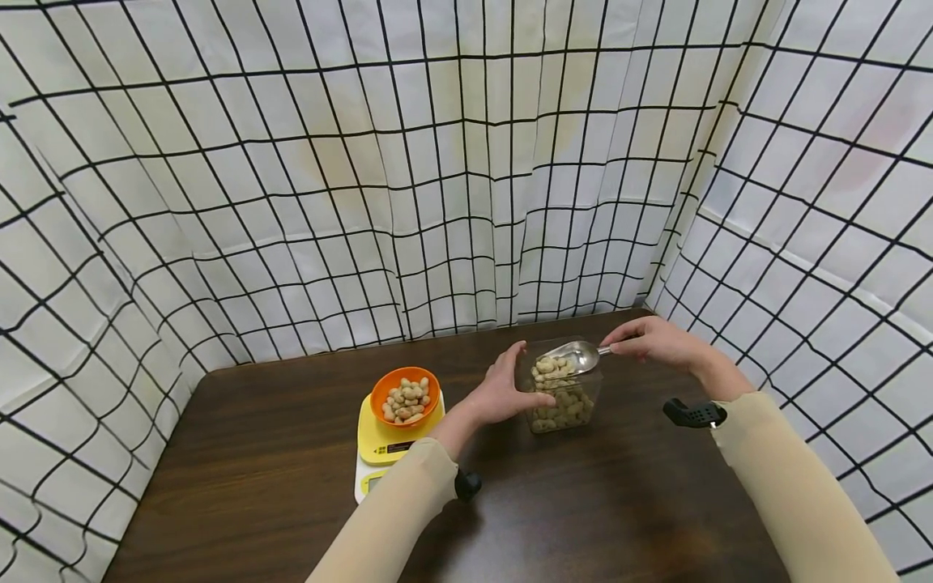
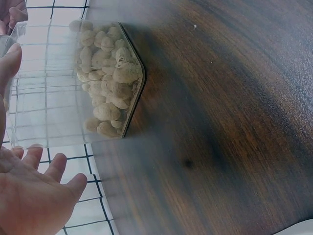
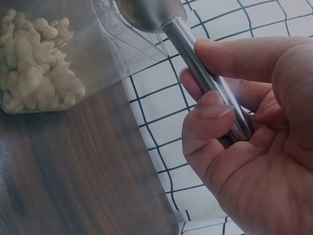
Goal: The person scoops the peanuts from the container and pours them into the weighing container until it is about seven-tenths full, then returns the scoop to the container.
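Observation:
A clear plastic container (image 1: 563, 409) partly filled with unshelled peanuts (image 2: 110, 81) stands upright on the table. My left hand (image 1: 499, 393) holds its left side near the top, thumb across the near face and fingers round the far side. My right hand (image 1: 652, 344) grips the handle of a metal scoop (image 1: 581, 355), fingers curled round it in the right wrist view. The scoop tilts down to the left at the container's mouth, and peanuts show at its front edge. To the left, an orange bowl (image 1: 377, 397) of peanuts sits on a yellow-and-white kitchen scale (image 1: 373, 444).
The dark wooden table (image 1: 262, 470) runs back to a white curtain (image 1: 437, 162) with a black grid, which also closes off both sides. My left forearm passes in front of part of the scale and its display.

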### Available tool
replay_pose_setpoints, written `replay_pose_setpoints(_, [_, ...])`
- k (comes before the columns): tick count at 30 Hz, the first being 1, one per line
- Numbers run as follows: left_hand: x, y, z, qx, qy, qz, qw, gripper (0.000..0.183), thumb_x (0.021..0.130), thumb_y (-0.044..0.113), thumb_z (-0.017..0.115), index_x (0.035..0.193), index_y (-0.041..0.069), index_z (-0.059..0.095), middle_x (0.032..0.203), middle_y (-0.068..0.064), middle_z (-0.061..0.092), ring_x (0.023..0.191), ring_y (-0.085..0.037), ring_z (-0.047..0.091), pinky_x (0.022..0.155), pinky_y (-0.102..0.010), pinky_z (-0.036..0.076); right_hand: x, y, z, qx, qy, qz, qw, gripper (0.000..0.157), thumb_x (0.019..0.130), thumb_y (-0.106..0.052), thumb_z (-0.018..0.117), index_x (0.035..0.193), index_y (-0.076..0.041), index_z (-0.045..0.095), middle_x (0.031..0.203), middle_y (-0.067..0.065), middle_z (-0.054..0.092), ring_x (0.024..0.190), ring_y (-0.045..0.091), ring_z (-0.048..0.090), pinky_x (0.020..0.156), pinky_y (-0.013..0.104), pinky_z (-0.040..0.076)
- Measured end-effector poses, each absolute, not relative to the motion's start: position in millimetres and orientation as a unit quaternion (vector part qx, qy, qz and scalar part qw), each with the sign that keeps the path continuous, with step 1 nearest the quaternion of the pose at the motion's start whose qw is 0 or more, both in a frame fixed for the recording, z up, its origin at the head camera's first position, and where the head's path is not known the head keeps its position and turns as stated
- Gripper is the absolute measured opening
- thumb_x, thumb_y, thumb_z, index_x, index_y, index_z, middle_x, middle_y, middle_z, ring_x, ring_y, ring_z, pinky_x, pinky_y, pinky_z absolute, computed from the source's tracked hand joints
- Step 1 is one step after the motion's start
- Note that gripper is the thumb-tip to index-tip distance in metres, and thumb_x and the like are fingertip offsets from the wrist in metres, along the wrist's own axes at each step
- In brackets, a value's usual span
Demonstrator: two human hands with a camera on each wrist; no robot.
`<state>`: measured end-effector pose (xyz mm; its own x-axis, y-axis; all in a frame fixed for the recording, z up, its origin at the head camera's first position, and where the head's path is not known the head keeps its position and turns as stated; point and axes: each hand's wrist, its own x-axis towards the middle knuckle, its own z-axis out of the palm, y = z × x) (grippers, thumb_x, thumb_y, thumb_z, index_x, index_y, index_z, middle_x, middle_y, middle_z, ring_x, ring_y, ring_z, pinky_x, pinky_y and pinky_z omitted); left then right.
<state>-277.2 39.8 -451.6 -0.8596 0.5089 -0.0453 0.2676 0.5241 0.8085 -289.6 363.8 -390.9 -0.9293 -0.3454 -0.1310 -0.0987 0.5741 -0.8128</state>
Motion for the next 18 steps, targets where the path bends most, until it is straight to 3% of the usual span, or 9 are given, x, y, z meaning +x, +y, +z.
replay_pose_setpoints(13, [-278, 40, -453, 0.228, 0.862, 0.431, 0.139, 0.109, 0.084, 0.052, 0.081, 0.165, 0.027, 0.012, 0.168, -0.005, 0.018, 0.153, -0.035, 0.015, 0.117, -0.057, 0.027, -289, 375, -393, -0.124, 0.869, -0.461, 0.127, 0.031, 0.100, -0.023, 0.069, 0.121, -0.001, 0.072, 0.083, 0.007, 0.053, 0.064, 0.014, 0.042, 0.063, 0.031, 0.043])
replay_pose_setpoints(18, [-278, 40, -453, 0.226, 0.861, 0.433, 0.138, 0.109, 0.084, 0.051, 0.082, 0.165, 0.026, 0.012, 0.168, -0.004, 0.019, 0.153, -0.034, 0.015, 0.117, -0.057, 0.028, -287, 377, -392, -0.116, 0.868, -0.467, 0.121, 0.032, 0.099, -0.024, 0.070, 0.121, -0.001, 0.073, 0.095, 0.010, 0.058, 0.065, 0.015, 0.044, 0.063, 0.031, 0.044])
